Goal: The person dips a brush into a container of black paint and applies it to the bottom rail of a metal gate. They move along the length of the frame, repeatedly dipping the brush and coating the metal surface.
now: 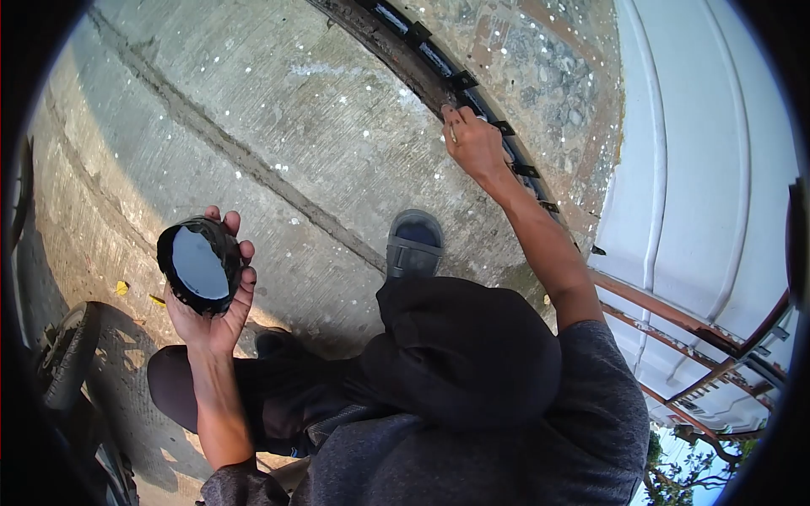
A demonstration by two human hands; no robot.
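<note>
My left hand [221, 316] is wrapped round a cut-off black container [228, 253] with a ragged rim, held up above the concrete. Its inside shows a shiny surface of liquid [200, 264] that reflects the sky. My right hand [474, 143] is stretched far forward with its fingers pinched together, close against a long dark metal bar [430, 84]. A small pale bit shows between those fingers; what they grip is mostly hidden. Black tabs [462, 80] stick out along the bar, and dark smudges mark my fingertips.
Speckled concrete [312, 126] with a long groove lies ahead of me. My sandalled foot [414, 243] is near the middle. A wheel [67, 354] stands at the lower left. A white ribbed panel [692, 152] with a rusty frame [658, 308] rises on the right.
</note>
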